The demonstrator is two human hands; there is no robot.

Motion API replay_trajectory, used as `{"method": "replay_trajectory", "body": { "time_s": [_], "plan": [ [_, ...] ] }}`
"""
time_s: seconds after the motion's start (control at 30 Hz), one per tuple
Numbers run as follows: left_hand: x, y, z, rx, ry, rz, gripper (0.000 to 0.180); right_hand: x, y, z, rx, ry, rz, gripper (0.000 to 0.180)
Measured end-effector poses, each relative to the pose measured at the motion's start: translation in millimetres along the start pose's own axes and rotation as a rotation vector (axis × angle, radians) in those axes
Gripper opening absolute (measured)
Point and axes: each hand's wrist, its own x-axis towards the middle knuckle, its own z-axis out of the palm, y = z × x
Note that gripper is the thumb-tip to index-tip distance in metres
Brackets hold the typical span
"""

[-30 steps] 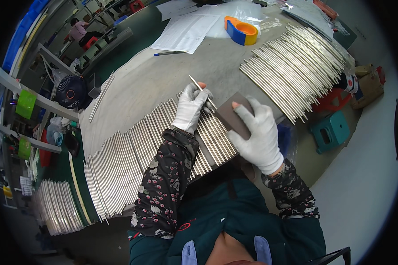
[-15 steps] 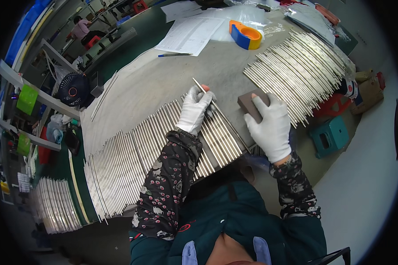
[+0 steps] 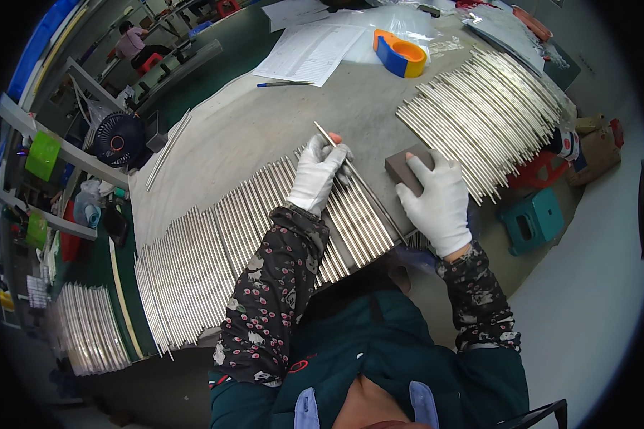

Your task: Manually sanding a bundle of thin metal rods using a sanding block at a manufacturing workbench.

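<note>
Brown sanding block [image 3: 406,168] has slid rightward under right hand [image 3: 436,202].

Two gloved hands: left hand [image 3: 316,174], right hand [image 3: 440,202]. One sanding block [image 3: 402,166]. One tape dispenser [image 3: 399,53] beyond block. One pen [image 3: 284,84]. Rods uncountable.

Bare table [image 3: 265,136] lies open beyond the left rods [image 3: 215,250]. Right rods [image 3: 479,121] and tape holder [image 3: 401,53] block the far side
</note>
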Motion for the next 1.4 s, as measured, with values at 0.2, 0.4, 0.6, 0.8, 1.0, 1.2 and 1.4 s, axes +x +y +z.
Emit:
{"method": "replay_trajectory", "body": {
  "time_s": [0.2,0.4,0.6,0.8,1.0,1.2,1.4],
  "plan": [
    [-1.5,0.5,-4.7,-0.029,0.032,-0.010,0.025,-2.6,-14.9,-2.2,0.084,0.013,-0.108,0.048],
    [-1.7,1.8,-4.5,-0.003,0.004,-0.008,0.024,-18.3,-31.2,-8.7,0.267,0.008,-0.299,0.051],
    [1.2,-0.6,-2.3,-0.008,-0.015,-0.017,0.027,-10.8,6.8,-3.3,0.074,0.081,-0.079,0.049],
    [-2.0,7.6,-0.4,0.017,0.013,-0.022,0.031,-23.7,12.3,-1.9,0.137,0.002,-0.042,0.051],
    [-0.9,6.0,-5.5,0.010,0.024,-0.024,0.032,-23.3,8.1,-4.4,0.162,0.009,-0.028,0.051],
    [1.3,3.1,-5.3,0.019,0.033,0.001,0.030,-31.7,-22.8,-8.1,0.187,0.002,-0.305,0.052],
    [-0.7,1.9,-5.2,0.028,0.048,-0.006,0.029,-24.3,-15.1,-16.3,0.156,0.106,-0.214,0.051]
  ]
}}
